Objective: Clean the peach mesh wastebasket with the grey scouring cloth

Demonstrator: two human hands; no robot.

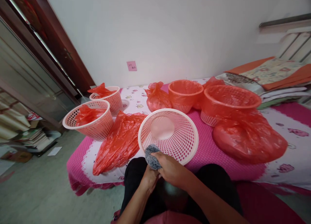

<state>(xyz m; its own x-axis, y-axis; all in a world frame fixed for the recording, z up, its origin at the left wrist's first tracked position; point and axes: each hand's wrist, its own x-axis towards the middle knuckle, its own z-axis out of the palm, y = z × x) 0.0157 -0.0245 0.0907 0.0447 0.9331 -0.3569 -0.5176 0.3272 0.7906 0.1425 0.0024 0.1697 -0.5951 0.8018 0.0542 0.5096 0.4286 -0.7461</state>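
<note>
A pale pink perforated plastic basket (183, 133) sits at the near edge of the bed (205, 149), its round mouth tilted up toward the person and its long axis running away to the narrower base. The right hand (170, 168) has its grip closed around a fuzzy grey cloth (152, 157) at the near-left rim. The left hand (150, 179) is just below the cloth; how far its grip is open cannot be told. A crumpled red plastic bag (119, 143) lies left; a bulging red plastic bag (250, 139), right.
</note>
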